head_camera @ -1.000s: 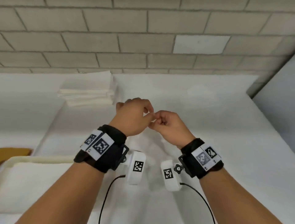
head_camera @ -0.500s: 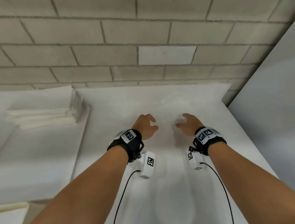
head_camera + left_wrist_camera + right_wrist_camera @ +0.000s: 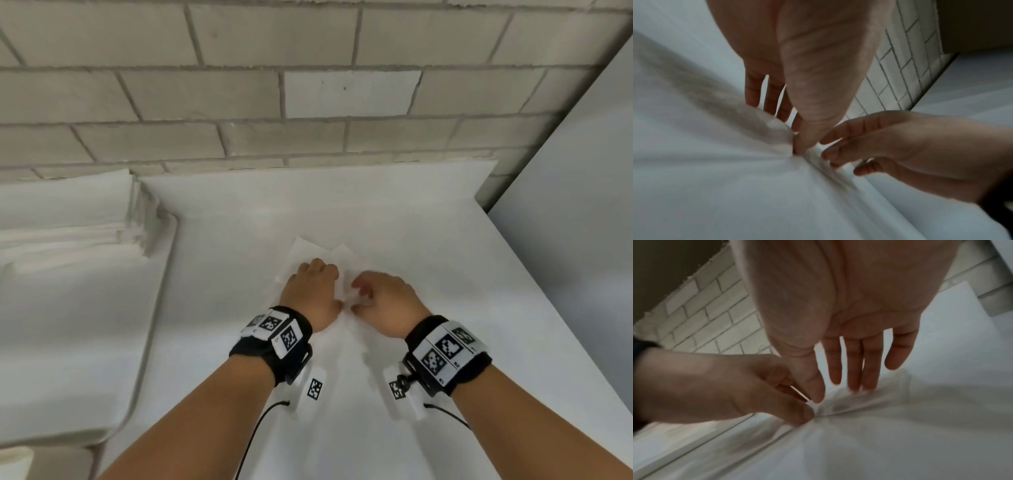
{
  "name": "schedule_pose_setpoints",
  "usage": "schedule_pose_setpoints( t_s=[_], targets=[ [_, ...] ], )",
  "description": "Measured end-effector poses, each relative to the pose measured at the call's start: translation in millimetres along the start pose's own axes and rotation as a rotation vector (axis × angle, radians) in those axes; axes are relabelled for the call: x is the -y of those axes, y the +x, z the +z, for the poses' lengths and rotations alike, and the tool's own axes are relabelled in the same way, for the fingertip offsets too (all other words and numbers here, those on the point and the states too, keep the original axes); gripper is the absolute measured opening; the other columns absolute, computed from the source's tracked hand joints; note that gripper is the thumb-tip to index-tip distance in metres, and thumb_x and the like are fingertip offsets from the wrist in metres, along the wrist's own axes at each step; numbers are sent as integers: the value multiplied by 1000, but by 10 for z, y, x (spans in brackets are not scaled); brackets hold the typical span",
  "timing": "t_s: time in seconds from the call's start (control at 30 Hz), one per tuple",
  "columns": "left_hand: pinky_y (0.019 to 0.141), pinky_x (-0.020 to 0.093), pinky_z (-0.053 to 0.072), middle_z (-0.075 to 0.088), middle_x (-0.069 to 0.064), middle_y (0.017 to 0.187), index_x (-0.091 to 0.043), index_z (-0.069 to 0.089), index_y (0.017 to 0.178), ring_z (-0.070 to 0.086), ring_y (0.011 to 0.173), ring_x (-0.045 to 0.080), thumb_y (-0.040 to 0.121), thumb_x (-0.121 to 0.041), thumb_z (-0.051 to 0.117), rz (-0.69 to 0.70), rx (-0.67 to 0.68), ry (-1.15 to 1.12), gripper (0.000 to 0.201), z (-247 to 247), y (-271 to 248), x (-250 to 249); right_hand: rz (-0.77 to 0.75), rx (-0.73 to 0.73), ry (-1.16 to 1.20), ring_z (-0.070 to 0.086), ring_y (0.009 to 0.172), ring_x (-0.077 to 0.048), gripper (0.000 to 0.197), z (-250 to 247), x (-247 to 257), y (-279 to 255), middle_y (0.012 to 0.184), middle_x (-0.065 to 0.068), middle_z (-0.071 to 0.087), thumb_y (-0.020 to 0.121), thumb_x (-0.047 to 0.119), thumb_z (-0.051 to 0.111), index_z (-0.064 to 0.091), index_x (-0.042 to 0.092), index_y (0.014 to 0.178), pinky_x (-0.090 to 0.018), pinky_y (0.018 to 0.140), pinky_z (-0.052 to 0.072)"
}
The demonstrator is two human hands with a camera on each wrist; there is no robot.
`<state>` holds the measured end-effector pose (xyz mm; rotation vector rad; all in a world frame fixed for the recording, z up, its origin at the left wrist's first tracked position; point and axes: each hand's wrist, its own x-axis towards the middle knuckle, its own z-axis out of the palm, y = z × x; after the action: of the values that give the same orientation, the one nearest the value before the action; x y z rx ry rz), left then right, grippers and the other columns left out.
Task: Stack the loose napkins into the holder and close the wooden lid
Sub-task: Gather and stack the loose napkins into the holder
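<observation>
Both forearms reach forward over the white table [image 3: 428, 240], wrists close together, each strapped with a black band carrying printed marker squares. The left hand [image 3: 313, 291] lies palm down on a loose white napkin [image 3: 308, 253] that rests flat on the table, just beyond the wrists and well to the right of the napkin stack [image 3: 68, 222]. Seen from the left wrist, its fingers [image 3: 768, 97] run long and nearly straight, slightly spread, tips touching the paper, while the thumb presses down at a crease in the napkin; nothing is curled around the sheet. The right hand [image 3: 383, 301] sits just to the right of the left one, also knuckles up, thumbs of the two hands almost meeting. From the right wrist its four fingers [image 3: 855, 365] hang extended with tips on the rumpled paper, and the thumb points down at the napkin's raised edge, beside the left thumb; whether it pinches the edge or only presses it cannot be told through the blur. The napkin's far corners poke out beyond the left knuckles toward the brick wall [image 3: 239, 102]. The stack lies at the table's left, against that wall.
</observation>
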<state>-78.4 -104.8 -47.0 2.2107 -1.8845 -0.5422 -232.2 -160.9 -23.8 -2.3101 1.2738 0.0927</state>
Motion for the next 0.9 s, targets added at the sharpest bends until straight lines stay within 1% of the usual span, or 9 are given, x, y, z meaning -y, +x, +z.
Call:
schedule_pose_setpoints(
  t_s=[0.1, 0.17, 0.3, 0.37, 0.43, 0.53, 0.63, 0.73, 0.9],
  targets=[
    [83, 36, 43, 50, 6, 129, -14, 50, 128, 47, 116, 27, 91, -11, 51, -12, -92, 92, 37, 63, -211, 3, 75, -48, 37, 38, 136, -25, 76, -2, 12, 70, 148, -1, 39, 83, 37, 69, 32, 22, 148, -40, 108, 29],
    [79, 38, 43, 50, 7, 125, -13, 47, 128, 48, 113, 29, 87, -3, 50, -54, -82, 158, 43, 49, -317, 5, 129, -25, 41, 37, 137, -25, 82, -46, 32, 111, 149, -1, 40, 82, 39, 70, 28, 22, 150, -42, 110, 28],
    [81, 38, 47, 52, 9, 121, -9, 50, 122, 51, 110, 29, 89, -7, 49, -127, -45, 143, 32, -40, -462, 99, 145, 93, -1, 53, 123, -24, 59, -82, 118, 74, 135, 0, 55, 87, 31, 67, 44, 24, 141, -37, 103, 41],
    [79, 32, 42, 56, 10, 116, -7, 54, 115, 54, 105, 28, 94, -12, 46, -156, -34, 24, 23, -139, -502, 152, 150, 165, 131, 59, 112, -23, 50, -46, 129, 42, 126, -3, 60, 86, 18, 67, 54, 20, 135, -28, 87, 47],
    [73, 30, 38, 60, 7, 99, -10, 56, 98, 55, 92, 27, 94, -14, 46, -227, -96, -149, 12, -254, -565, 214, 131, 149, 293, 64, 98, -23, 29, -18, 111, -15, 106, -5, 66, 85, 12, 67, 66, 14, 114, -23, 67, 46],
    [64, 29, 39, 55, 6, 75, -13, 44, 74, 51, 68, 24, 90, -11, 46, -441, -263, -670, 16, -349, -639, 346, 173, -39, 713, 64, 69, -18, 8, -105, 100, -149, 88, -10, 68, 88, 5, 65, 69, 2, 95, -19, 54, 47],
    [54, 27, 38, 50, 6, 65, -10, 48, 71, 46, 54, 18, 91, 0, 43, -543, -316, -1284, 23, -378, -741, 392, 206, -195, 1082, 63, 61, -16, 11, -270, 166, -303, 82, -7, 68, 89, 7, 68, 63, 11, 80, -24, 60, 44],
    [64, 32, 47, 60, 11, 71, -3, 60, 81, 57, 62, 24, 90, 5, 40, -525, -266, -1683, 23, -378, -807, 311, 208, -245, 1393, 65, 65, -20, 31, -379, 285, -419, 80, -3, 71, 88, 5, 68, 59, 20, 63, -30, 66, 43],
    [80, 41, 54, 61, 19, 97, -4, 56, 96, 62, 82, 32, 89, -8, 40, -543, -209, -1932, 18, -265, -757, 270, 190, -115, 1460, 66, 59, -13, 7, -200, 465, -543, 77, -4, 73, 89, 7, 67, 67, 12, 94, -24, 57, 44]
  ],
)
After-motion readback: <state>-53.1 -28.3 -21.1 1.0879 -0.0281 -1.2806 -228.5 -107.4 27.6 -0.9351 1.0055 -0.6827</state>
